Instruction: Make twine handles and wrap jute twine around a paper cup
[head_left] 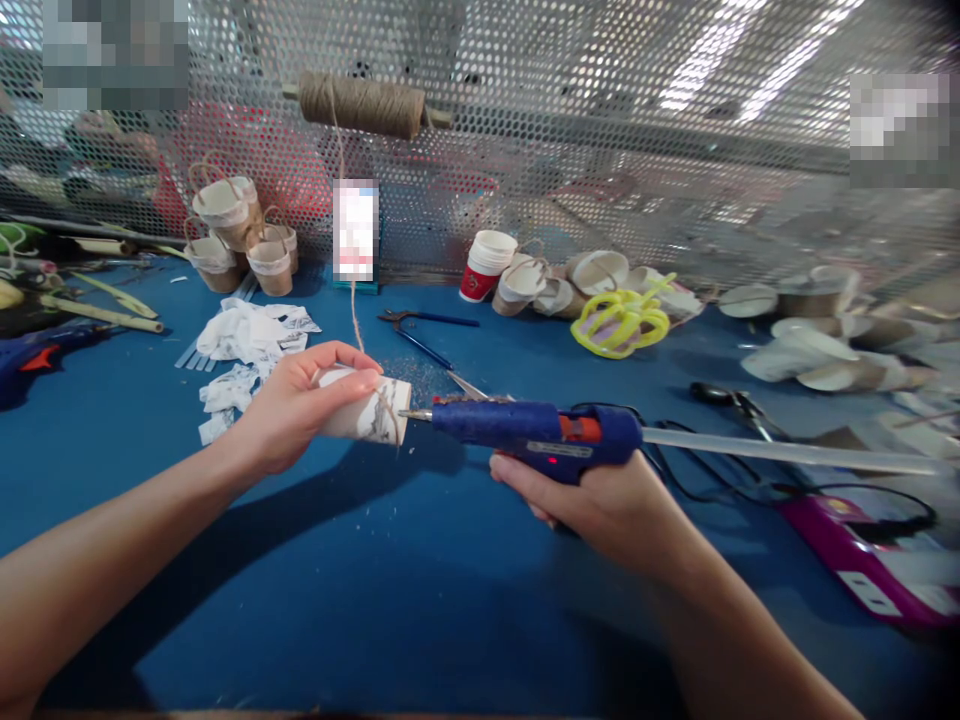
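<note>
White tube: The short, pale tube (349, 418) lay on its side in the air above the blue table (337, 620), its right end towards the glue gun's nozzle (418, 414).
Tube's skin: White covering, broken by grey-black, ragged patches near the right end; a plain, cream-coloured edge showed there.
Twine: A thin brown strand (357, 325) came down to the left hand, and a length of it crossed the tube close to its right end.
Left hand: The left hand (304, 405) was clamped on the tube, thumb along the near side and fingers over the top.
Right hand: The right hand (592, 500) was closed around the handle of the blue glue gun (502, 424), whose small red light glowed.
Nozzle: Its metal tip was at the tube's right edge; whether they touched could not be told.
Glue stick: A long, translucent rod (750, 445) stuck out behind the gun.
Scraps: White pieces with dark marks (247, 335) lay beyond the left hand.
</note>
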